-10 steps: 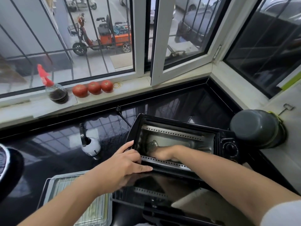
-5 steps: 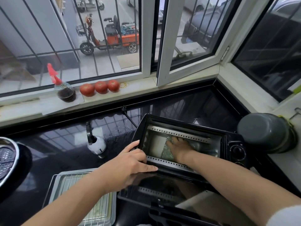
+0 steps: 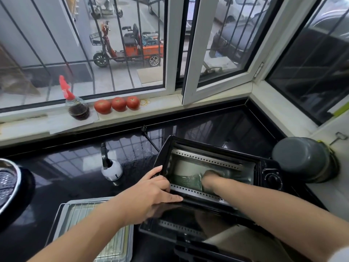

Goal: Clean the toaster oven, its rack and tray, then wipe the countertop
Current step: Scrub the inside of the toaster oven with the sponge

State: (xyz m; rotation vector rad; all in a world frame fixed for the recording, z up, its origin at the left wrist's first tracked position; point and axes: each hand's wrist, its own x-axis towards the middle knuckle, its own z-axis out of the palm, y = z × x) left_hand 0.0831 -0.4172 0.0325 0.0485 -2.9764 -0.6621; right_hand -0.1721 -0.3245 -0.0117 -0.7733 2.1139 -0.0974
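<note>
A black toaster oven [image 3: 269, 179] stands on the black countertop [image 3: 62, 178] with its glass door [image 3: 170, 224] folded down toward me. My left hand [image 3: 151, 193] grips the left front corner of the oven's opening, thumb lying along the lower edge. My right hand [image 3: 210, 177] reaches inside the oven and holds a green cloth [image 3: 188, 181] against the cavity floor; its fingers are blurred. The metal tray [image 3: 123, 248] with the wire rack [image 3: 79, 210] on it lies on the counter at the lower left, partly under my left forearm.
A white spray bottle [image 3: 111, 170] stands left of the oven. A grey pot [image 3: 302, 159] sits right beside the oven's control side. A metal strainer bowl [image 3: 7, 184] is at the far left. Three tomatoes [image 3: 119, 104] and a sauce bottle [image 3: 77, 108] sit on the windowsill.
My right hand has moved with the cloth across the oven floor, from the middle to farther right. My left hand has kept its hold on the oven corner.
</note>
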